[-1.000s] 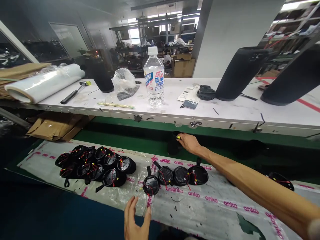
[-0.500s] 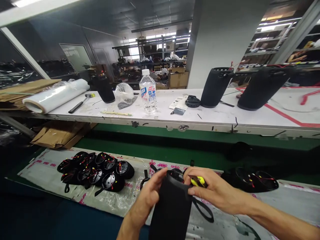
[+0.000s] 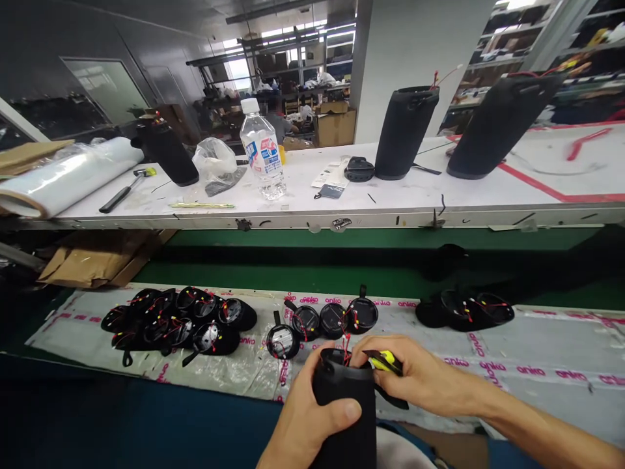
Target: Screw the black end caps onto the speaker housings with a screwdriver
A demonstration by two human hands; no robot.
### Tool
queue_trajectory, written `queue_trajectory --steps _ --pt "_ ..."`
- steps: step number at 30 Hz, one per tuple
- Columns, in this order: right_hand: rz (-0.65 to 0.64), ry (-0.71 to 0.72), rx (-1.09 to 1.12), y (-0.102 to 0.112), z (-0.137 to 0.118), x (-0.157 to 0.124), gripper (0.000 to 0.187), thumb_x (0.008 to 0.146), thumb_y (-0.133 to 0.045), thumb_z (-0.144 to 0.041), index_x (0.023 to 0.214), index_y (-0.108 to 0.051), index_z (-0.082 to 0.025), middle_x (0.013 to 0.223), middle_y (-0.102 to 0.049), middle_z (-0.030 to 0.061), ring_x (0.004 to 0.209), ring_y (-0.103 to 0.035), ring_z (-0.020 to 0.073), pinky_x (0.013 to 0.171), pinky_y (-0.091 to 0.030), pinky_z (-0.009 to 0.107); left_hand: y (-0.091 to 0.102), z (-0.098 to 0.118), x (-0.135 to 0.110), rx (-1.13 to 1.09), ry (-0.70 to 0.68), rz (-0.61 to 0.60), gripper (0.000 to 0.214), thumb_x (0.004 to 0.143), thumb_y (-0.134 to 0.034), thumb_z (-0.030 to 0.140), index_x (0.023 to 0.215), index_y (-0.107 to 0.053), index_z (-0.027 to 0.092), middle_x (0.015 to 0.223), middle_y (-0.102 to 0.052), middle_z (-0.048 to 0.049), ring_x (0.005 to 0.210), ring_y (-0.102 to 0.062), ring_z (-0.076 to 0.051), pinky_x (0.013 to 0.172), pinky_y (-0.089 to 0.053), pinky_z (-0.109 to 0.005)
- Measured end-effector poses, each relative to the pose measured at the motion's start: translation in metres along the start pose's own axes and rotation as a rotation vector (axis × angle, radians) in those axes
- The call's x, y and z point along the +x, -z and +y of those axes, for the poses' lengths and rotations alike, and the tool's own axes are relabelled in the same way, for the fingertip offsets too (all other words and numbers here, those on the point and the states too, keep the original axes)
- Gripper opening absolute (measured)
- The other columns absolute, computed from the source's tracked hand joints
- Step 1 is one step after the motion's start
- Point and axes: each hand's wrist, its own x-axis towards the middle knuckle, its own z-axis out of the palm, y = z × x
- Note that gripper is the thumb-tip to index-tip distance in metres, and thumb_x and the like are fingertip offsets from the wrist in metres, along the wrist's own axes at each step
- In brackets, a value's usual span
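A black, fabric-covered cylindrical speaker housing point(image 3: 349, 387) stands nearly upright at the bottom centre, with red wires point(image 3: 347, 350) rising from its open top. My left hand point(image 3: 312, 417) wraps around its left side, the thumb lying across the front. At the right of the rim is my right hand point(image 3: 424, 378), its fingertips reaching over the edge. A yellow-and-black handled tool point(image 3: 387, 361) is held in that hand; its working end is hidden. Partly behind the right hand hangs a black strap point(image 3: 393, 398).
Several wired black housings point(image 3: 209, 335) lie on the plastic-covered lower surface point(image 3: 551, 391), beside round wired parts point(image 3: 334, 320). On the white shelf point(image 3: 303, 189) stand a water bottle point(image 3: 263, 153), a hammer point(image 3: 127, 190), a film roll point(image 3: 73, 179) and more speaker housings point(image 3: 405, 133).
The view has shifted, and the shelf appears higher. My left hand has gone from resting at the housing's upper side to wrapping around it. Red wires now show above the opening.
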Motion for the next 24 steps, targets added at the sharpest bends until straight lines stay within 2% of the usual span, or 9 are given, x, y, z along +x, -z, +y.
queue_trajectory --steps 2,4,6,9,12,16,19,24 --pt "0.011 -0.059 -0.037 -0.001 0.000 -0.008 0.032 0.088 -0.055 -0.018 0.118 -0.064 -0.026 0.111 -0.070 0.0009 0.093 -0.064 0.0182 0.080 -0.051 0.029 -0.004 -0.003 0.000 0.037 -0.006 0.007 0.083 0.065 -0.086 0.051 0.136 -0.055 0.021 0.122 -0.070 -0.0103 0.118 -0.062 -0.035 0.103 -0.047 -0.044" --pt "0.017 -0.120 -0.120 -0.001 -0.002 -0.016 0.034 0.096 -0.053 -0.027 0.129 -0.056 -0.029 0.124 -0.066 0.0027 0.106 -0.062 0.0210 0.089 -0.050 0.033 -0.007 -0.005 -0.002 0.050 0.015 0.031 0.080 0.068 -0.084 0.052 0.135 -0.056 0.021 0.123 -0.070 -0.0104 0.120 -0.062 -0.035 0.106 -0.044 -0.046" --pt "0.009 -0.126 -0.203 -0.001 -0.004 -0.023 0.029 0.103 -0.046 -0.036 0.131 -0.051 -0.031 0.127 -0.063 0.0042 0.110 -0.061 0.0216 0.092 -0.049 0.037 -0.009 -0.007 -0.005 0.080 0.036 0.065 0.081 0.068 -0.083 0.052 0.137 -0.054 0.021 0.128 -0.069 -0.0112 0.123 -0.060 -0.036 0.109 -0.041 -0.048" --pt "0.066 -0.020 -0.342 -0.002 -0.008 -0.029 0.025 0.108 -0.035 -0.035 0.124 -0.051 -0.028 0.123 -0.063 0.0060 0.107 -0.062 0.0210 0.092 -0.048 0.038 -0.009 -0.009 -0.011 0.095 0.071 0.113 0.080 0.073 -0.079 0.051 0.142 -0.050 0.023 0.136 -0.065 -0.0105 0.131 -0.054 -0.036 0.116 -0.035 -0.050" --pt "0.081 0.056 -0.520 -0.004 -0.016 -0.034 0.022 0.108 -0.034 -0.031 0.120 -0.052 -0.027 0.108 -0.066 0.0041 0.092 -0.065 0.0201 0.078 -0.048 0.034 -0.006 -0.009 -0.017 0.025 0.094 0.099 0.074 0.080 -0.072 0.047 0.146 -0.048 0.026 0.145 -0.060 -0.0077 0.140 -0.047 -0.034 0.120 -0.031 -0.048" --pt "0.026 0.183 -0.783 -0.015 -0.022 -0.041 0.017 0.107 -0.038 -0.028 0.114 -0.053 -0.024 0.084 -0.065 0.0000 0.064 -0.062 0.0198 0.054 -0.036 0.033 -0.002 -0.008 -0.019 0.085 0.043 0.104 0.081 0.072 -0.079 0.052 0.142 -0.051 0.023 0.141 -0.063 -0.0106 0.135 -0.052 -0.037 0.117 -0.035 -0.049" --pt "0.075 0.273 -0.891 -0.027 -0.020 -0.042 0.021 0.108 -0.032 -0.025 0.107 -0.053 -0.022 0.077 -0.061 0.0001 0.056 -0.057 0.0198 0.048 -0.028 0.035 -0.001 -0.008 -0.019 0.134 0.017 0.140 0.081 0.068 -0.082 0.054 0.138 -0.054 0.021 0.134 -0.067 -0.0115 0.131 -0.055 -0.037 0.115 -0.036 -0.049" --pt "0.107 0.347 -0.959 -0.035 -0.014 -0.038 0.023 0.108 -0.030 -0.024 0.100 -0.051 -0.020 0.074 -0.058 0.0000 0.056 -0.052 0.0185 0.048 -0.026 0.036 -0.004 -0.009 -0.021 0.178 -0.020 0.170 0.075 0.070 -0.079 0.056 0.131 -0.055 0.021 0.122 -0.070 -0.0104 0.119 -0.062 -0.035 0.108 -0.042 -0.047"
